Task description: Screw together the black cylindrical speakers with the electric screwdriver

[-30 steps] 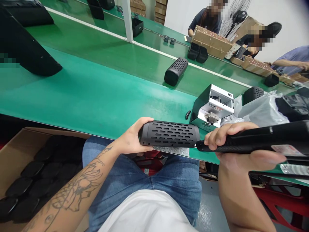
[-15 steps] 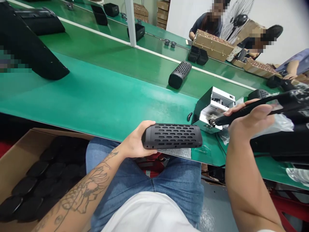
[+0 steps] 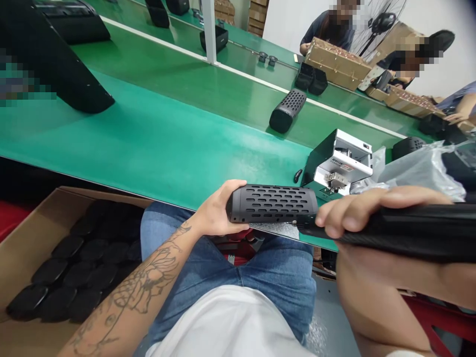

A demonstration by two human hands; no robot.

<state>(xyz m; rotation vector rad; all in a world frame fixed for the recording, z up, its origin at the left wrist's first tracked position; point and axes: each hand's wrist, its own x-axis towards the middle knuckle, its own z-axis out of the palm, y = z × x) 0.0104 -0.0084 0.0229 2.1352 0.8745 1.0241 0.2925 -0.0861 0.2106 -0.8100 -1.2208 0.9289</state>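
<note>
The left forearm slants up from the lower left, wrist nearly straight, and the left hand [image 3: 215,210] cups the left end of a dark perforated speaker housing [image 3: 275,204]. Its grip is spread to the housing's width, with digits on the far and near edges and the palm against the end. The housing lies lengthwise from left to right, slotted face up, at the near edge of the green bench [image 3: 159,144], in front of the person's lap. The right arm is sharply bent, forearm rising steeply from the lower right, and the right hand [image 3: 357,215] is closed around a black power screwdriver [image 3: 405,230]. Its fingers curl over the top of the barrel, which lies almost level and points left. The driver's tip is at the housing's near edge, close to its right end; whether the bit is seated in anything cannot be told. Just beyond the right hand stands a screw feeder [image 3: 340,166]. Farther back, a second perforated housing [image 3: 288,110] lies on its own, and an open carton [image 3: 37,215] of black parts sits beside the left forearm.
</note>
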